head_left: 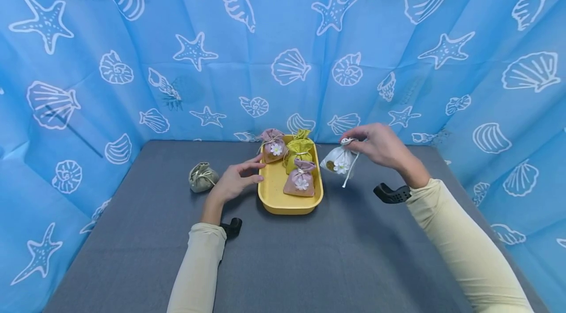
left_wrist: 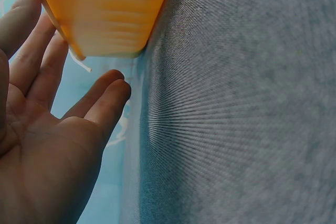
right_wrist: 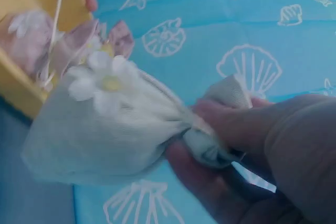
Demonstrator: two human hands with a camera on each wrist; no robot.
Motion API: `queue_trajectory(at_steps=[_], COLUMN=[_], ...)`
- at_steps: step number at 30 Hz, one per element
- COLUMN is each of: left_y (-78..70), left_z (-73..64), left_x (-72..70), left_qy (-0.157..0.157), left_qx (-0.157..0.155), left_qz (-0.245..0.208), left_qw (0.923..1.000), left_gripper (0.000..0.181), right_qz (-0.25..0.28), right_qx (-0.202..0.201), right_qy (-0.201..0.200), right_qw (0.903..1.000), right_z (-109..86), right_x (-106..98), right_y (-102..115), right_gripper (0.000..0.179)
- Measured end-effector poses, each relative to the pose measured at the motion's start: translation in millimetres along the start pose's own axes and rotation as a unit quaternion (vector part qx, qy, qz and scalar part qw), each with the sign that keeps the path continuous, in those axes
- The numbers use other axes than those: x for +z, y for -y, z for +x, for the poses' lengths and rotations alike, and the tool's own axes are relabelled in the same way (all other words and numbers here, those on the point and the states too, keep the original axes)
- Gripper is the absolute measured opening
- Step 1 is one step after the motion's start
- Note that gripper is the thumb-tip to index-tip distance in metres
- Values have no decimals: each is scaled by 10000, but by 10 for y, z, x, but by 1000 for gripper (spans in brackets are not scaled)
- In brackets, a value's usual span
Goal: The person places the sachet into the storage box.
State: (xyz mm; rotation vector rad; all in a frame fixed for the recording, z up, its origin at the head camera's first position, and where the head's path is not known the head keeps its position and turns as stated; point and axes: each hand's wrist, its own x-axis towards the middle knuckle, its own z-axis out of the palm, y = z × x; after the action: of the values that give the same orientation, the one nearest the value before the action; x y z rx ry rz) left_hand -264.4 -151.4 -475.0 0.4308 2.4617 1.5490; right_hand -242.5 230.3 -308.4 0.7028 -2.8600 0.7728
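My right hand point(head_left: 377, 145) pinches the gathered neck of a white drawstring pouch point(head_left: 337, 159) with white flowers, held up just right of the yellow tray point(head_left: 290, 210). The right wrist view shows the pouch point(right_wrist: 105, 135) hanging sideways from thumb and fingers. My left hand point(head_left: 234, 181) touches the tray's left rim with its fingertips, fingers loosely extended; the palm shows in the left wrist view. Inside the tray lie a pink pouch point(head_left: 272, 146) at the back left, a yellow-green pouch point(head_left: 299, 148) at the back right and another pink pouch point(head_left: 299, 183) in front.
A grey-green pouch point(head_left: 202, 177) sits on the dark grey table point(head_left: 283, 264) left of my left hand. A blue curtain point(head_left: 283, 28) with white shell and starfish prints stands behind the table and along both sides.
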Motion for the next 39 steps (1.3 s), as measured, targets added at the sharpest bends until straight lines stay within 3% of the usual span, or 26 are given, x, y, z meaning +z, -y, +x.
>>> queue_trajectory(at_steps=[8, 17, 27, 39], left_y=[-8, -15, -12, -27], left_z=[-6, -19, 1, -7], left_x=[-10, 1, -19, -12], left_qy=[-59, -56, 8, 2], left_qx=[-53, -86, -4, 71], left_qz=[14, 50, 140, 64], left_qw=[10000, 9999, 9999, 10000], left_gripper=[46, 45, 45, 41], right_qz=[768, 1252, 1331, 704], right_qx=[0, -82, 3, 107], right_qy=[-353, -81, 191, 603], right_qw=[9964, 9921, 9909, 9956], right_z=[220, 569, 861, 989], right_x=[46, 266, 644, 1006], right_y=[277, 508, 643, 692], right_gripper=[17, 15, 15, 18])
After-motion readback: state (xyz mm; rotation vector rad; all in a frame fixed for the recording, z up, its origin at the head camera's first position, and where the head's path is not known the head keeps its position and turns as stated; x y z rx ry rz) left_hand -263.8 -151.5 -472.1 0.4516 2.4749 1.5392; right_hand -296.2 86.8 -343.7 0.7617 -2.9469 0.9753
